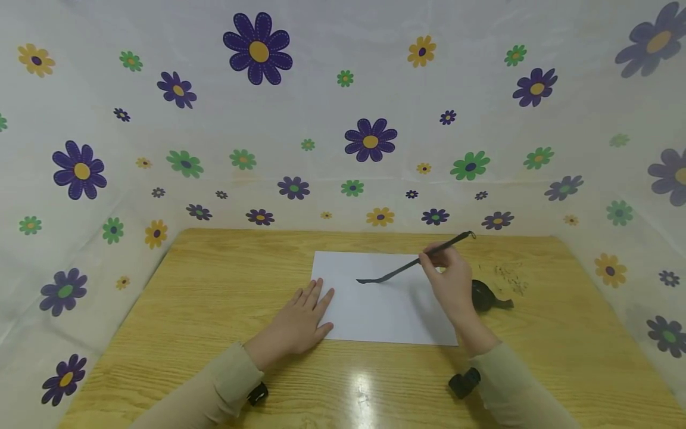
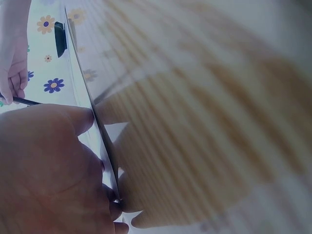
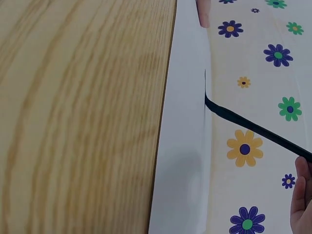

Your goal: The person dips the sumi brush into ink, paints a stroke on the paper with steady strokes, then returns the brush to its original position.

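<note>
A black brush [image 1: 412, 266] with a small loop at its upper end slants over a white sheet of paper [image 1: 386, 322]. My right hand [image 1: 450, 289] pinches its handle between thumb and fingers. The brush's bent lower end touches the paper, where a short dark mark [image 1: 364, 281] shows; in the right wrist view the brush tip [image 3: 208, 103] meets the sheet at a low angle. My left hand [image 1: 300, 319] rests on the sheet's left edge with fingers spread. In the left wrist view the left hand [image 2: 53, 161] lies across the paper edge.
Behind my right hand sits a black rounded dish [image 1: 483, 296] with a short handle, partly hidden. Small dark marks [image 1: 511, 277] spot the wooden table [image 1: 230, 286] near it. A flower-printed white sheet [image 1: 321, 107] hangs around the table's back and sides.
</note>
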The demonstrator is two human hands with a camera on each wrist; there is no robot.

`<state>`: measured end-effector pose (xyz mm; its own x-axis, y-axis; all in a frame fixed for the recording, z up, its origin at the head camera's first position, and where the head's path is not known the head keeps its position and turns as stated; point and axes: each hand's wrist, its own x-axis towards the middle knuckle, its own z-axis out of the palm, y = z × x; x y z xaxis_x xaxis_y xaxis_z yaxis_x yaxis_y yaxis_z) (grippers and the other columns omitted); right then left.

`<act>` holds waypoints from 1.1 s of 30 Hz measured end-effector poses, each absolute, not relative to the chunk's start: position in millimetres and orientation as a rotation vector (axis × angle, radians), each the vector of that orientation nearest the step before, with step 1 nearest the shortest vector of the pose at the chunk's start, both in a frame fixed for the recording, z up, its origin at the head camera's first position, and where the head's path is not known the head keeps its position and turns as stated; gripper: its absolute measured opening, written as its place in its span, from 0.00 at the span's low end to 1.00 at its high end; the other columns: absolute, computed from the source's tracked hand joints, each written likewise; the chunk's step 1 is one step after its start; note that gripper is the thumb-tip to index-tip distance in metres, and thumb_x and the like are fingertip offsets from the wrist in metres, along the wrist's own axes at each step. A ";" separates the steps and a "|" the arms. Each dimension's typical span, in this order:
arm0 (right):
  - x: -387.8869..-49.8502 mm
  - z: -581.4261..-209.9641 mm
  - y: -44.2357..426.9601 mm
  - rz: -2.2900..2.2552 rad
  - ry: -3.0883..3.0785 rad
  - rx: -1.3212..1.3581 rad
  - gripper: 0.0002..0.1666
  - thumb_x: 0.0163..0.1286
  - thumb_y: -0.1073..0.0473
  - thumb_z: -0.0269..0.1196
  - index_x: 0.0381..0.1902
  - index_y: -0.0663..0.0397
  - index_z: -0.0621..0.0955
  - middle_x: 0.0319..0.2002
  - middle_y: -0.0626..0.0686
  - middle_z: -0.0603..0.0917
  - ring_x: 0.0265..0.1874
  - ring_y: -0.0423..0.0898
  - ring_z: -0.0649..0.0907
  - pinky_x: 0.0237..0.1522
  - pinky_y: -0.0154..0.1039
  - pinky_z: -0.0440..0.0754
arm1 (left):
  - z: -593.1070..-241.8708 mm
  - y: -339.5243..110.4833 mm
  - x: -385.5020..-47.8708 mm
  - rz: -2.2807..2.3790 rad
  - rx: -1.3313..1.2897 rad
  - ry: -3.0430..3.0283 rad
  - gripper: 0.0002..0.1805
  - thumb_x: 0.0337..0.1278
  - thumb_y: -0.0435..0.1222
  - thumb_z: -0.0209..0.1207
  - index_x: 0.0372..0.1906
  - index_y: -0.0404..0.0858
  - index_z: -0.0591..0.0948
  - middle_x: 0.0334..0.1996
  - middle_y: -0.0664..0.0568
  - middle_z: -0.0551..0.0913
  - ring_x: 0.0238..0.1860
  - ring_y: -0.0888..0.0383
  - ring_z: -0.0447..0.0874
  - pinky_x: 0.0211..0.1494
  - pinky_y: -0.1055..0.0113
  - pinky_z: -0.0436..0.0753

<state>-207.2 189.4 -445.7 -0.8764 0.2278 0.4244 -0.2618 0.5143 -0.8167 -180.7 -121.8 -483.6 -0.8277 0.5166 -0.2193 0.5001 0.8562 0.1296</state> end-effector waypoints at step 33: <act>-196.4 -449.7 217.7 1.369 -2.252 -0.088 0.07 0.73 0.69 0.67 0.45 0.69 0.83 0.40 0.68 0.89 0.30 0.22 0.80 0.37 0.16 0.78 | -482.2 -121.9 -179.8 0.107 0.782 2.794 0.39 0.83 0.53 0.49 0.86 0.38 0.57 0.86 0.35 0.48 0.88 0.39 0.46 0.88 0.44 0.56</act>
<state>-196.4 217.7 -449.7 -0.8732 0.3042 0.3806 -0.1977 0.4927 -0.8474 -179.8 -121.9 -482.2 -0.8287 0.5197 -0.2075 0.5024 0.8543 0.1334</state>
